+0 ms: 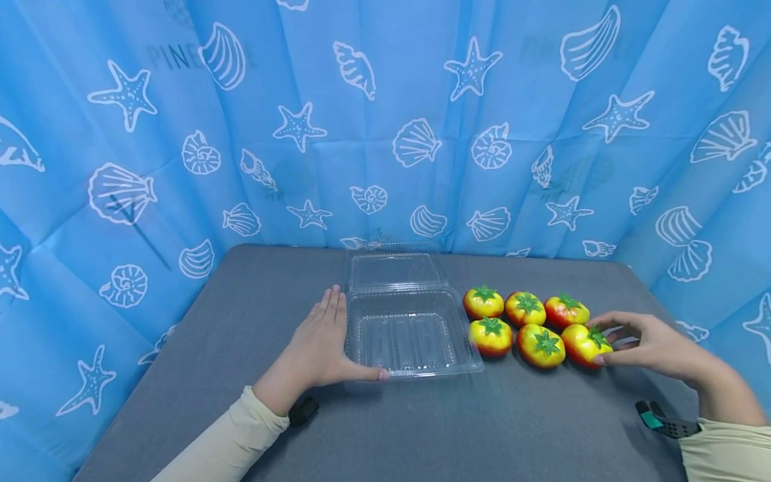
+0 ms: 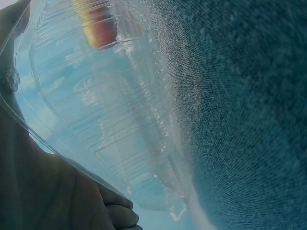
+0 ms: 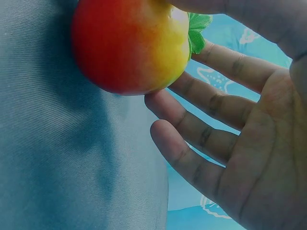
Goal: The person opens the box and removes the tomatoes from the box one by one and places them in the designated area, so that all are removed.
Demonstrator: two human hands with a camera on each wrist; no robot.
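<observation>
A clear plastic clamshell box lies with its lid folded back toward the curtain. My left hand rests against its left side, fingers straight, thumb along the front rim. In the left wrist view the box wall stands beside the palm. Several red-and-yellow tomatoes with green leafy tops sit right of the box in two rows, such as the front middle tomato. My right hand holds the front right tomato between thumb and fingers. In the right wrist view this tomato appears close to the cloth.
A grey cloth covers the table. Behind and at the sides hangs a blue curtain printed with white shells and starfish. A dark strap is on the right wrist.
</observation>
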